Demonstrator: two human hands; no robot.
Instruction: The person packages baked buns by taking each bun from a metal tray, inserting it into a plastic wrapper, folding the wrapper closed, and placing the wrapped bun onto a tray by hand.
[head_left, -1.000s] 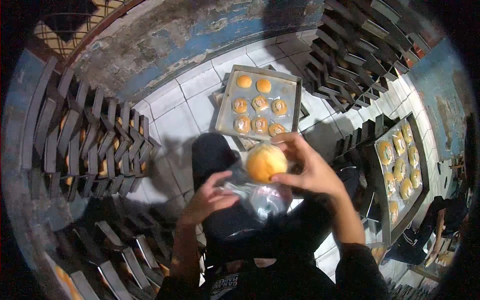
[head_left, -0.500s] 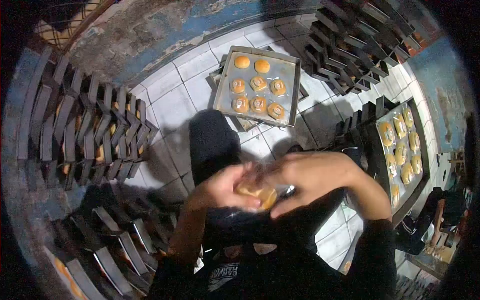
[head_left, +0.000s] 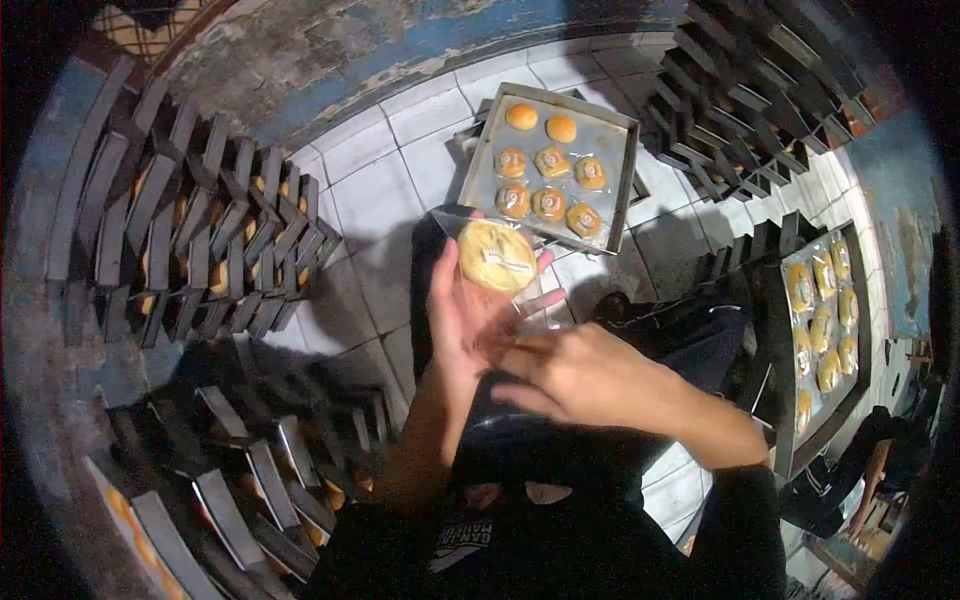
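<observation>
A bagged bun (head_left: 497,257) sits pale side up in the left hand (head_left: 458,325), whose fingers curl around it. Just below, the right hand (head_left: 580,375) blurs near the left palm; what it grips, I cannot tell. Beyond lies a tray (head_left: 606,132) of eight buns (head_left: 549,203); stacked trays (head_left: 108,190) stand on both sides.

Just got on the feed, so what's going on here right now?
A seated person is handling a bun in clear wrapping with a label showing. The left hand holds it up; the right hand, blurred, is by the wrapping's lower end, its exact grip unclear. On the tray ahead are two bare buns and six wrapped buns. More wrapped buns lie on the tray to the right.
</observation>
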